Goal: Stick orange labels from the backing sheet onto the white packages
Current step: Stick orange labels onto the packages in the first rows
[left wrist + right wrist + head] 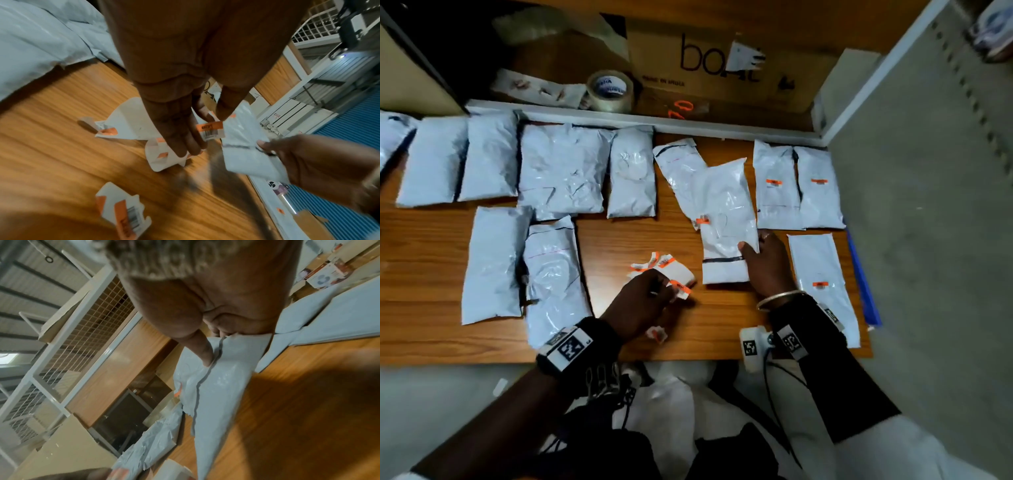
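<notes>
My left hand (671,291) (205,123) pinches one orange barcode label (682,287) (209,129) between thumb and fingers, just above the curled white backing sheet (671,269) (127,123) on the wooden table. My right hand (753,250) (213,350) grips the near end of a white package (726,212) (242,146) (222,382), thumb on top, the package tilted up off the table. An orange label (702,219) shows at that package's left edge. The held label sits close to the package's near left corner, apart from it.
Three labelled packages (777,185) (818,185) (822,284) lie to the right. Several plain packages (561,171) cover the left and back. A torn backing scrap (656,334) (123,216) lies by my left wrist. A tape roll (611,90) and cardboard box (722,65) stand behind.
</notes>
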{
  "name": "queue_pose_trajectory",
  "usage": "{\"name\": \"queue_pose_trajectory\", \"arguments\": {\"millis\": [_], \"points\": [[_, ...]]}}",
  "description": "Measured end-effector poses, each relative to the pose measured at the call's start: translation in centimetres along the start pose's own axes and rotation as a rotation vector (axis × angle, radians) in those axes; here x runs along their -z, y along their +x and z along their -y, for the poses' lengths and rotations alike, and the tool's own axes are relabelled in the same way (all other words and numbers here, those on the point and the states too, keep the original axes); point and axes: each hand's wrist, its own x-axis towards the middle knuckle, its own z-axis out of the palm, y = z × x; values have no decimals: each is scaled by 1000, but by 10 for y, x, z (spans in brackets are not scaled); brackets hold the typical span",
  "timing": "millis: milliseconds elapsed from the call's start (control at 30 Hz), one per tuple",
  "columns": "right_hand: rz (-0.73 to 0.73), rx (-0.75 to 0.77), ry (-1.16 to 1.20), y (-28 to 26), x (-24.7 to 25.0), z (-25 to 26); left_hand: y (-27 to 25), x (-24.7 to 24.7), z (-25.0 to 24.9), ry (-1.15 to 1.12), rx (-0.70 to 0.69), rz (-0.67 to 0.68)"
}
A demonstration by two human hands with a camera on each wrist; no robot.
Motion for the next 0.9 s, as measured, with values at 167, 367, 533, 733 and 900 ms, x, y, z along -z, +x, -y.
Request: {"name": "queue_pose_trajectory", "arguments": {"millis": [167,367,533,733,900], "points": [[88,-131,-86,-23,45,-49,8,-27,-15,145,-85,-123],[224,-253,-170,-29,60,-106,22,-76,-13,85,-59,-173],[145,51,-461,-33,76,-115,37,-107,-1,157,-17,-240],[187,194,-100,-14,58,-90,46,-131,7,208,40,-311],[251,103,-89,-7,23,-81,48,-144,5,259,50,-309]]}}
